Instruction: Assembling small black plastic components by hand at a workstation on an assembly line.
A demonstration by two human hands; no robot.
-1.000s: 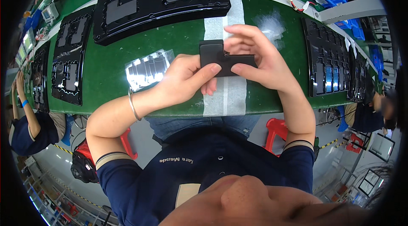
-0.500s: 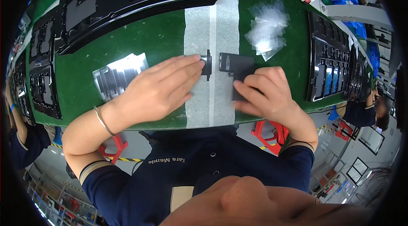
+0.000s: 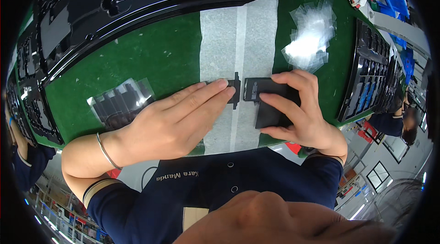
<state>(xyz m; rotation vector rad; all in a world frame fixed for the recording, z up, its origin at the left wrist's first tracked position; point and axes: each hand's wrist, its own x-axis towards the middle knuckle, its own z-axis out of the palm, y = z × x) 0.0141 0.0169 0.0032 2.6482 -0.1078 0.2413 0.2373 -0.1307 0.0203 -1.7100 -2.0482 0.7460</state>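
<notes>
My left hand (image 3: 176, 118) lies flat with its fingers stretched out. Its fingertips rest on a small thin black part (image 3: 235, 101) on the pale strip, and they cover some of it. Just to the right, a flat black L-shaped piece (image 3: 274, 114) with small pale print at its upper left lies across the strip's right edge. The fingers and thumb of my right hand (image 3: 305, 111) are bent around that piece, touching its top face and edges. A narrow gap separates the two black parts.
Clear film pieces (image 3: 311, 35) lie heaped at the far right. Film-covered dark strips (image 3: 121, 102) sit left of my left hand. Stacked black trays (image 3: 151, 10) fill the far left of the green table (image 3: 174, 37); more black trays (image 3: 362, 74) stand at the right.
The whole view has shifted. My right hand has brought its fingers onto the top of the L-shaped piece and holds it. My left hand still lies over the small black part.
</notes>
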